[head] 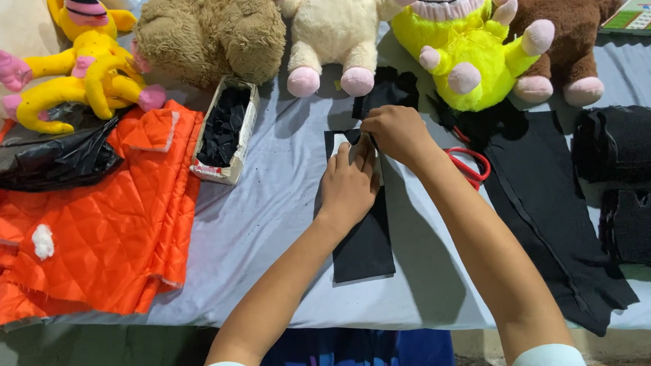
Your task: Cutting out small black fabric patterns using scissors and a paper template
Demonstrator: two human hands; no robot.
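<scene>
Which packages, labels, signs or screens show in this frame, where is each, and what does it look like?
Cardboard box: left of the hands, on the grey sheet; small, open-topped, white with worn printed sides, full of black scraps.
Black plastic bag: far left, lying on the orange quilted cloth; crumpled and shiny.
Board: top right corner; flat, with green and white squares.
No screens or signs in view.

Grey-sheeted table [269, 228] under orange quilted fabric [96, 220], black fabric strip [364, 246], plush toys [334, 31].
</scene>
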